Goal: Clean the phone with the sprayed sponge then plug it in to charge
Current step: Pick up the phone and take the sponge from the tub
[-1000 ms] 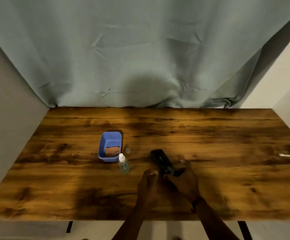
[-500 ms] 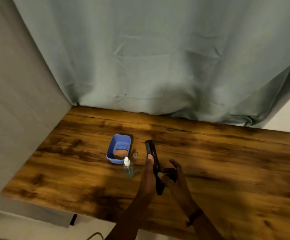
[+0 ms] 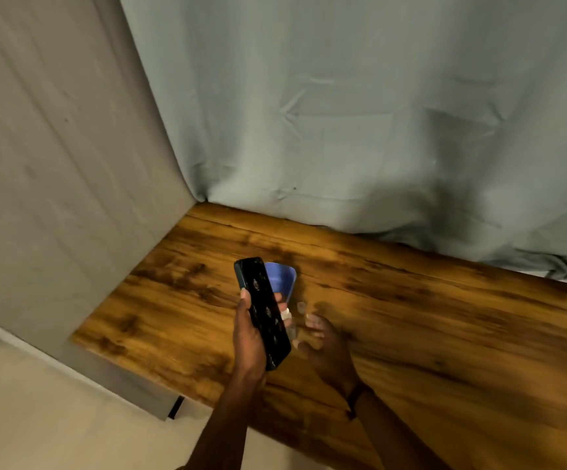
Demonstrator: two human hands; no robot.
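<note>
My left hand (image 3: 249, 337) is shut on the black phone (image 3: 263, 310) and holds it lifted above the wooden table (image 3: 444, 334), screen towards me and tilted. Behind the phone stands the blue tub (image 3: 283, 279); the sponge in it is hidden. The small clear spray bottle (image 3: 288, 322) shows only in part beside the phone's right edge. Its loose clear cap (image 3: 300, 305) lies just behind it. My right hand (image 3: 326, 347) sits right of the bottle with curled, parted fingers close to it; I cannot tell whether they touch it.
A grey-green curtain (image 3: 360, 130) hangs along the table's back edge, and a grey panel (image 3: 54, 181) closes off the left side. The table's left corner (image 3: 78, 337) and the floor below are near my left arm. No charging cable is in view.
My left hand has lifted the phone higher and taken it alone. My right hand let go of it and moved to the spray bottle. The view has swung left.
</note>
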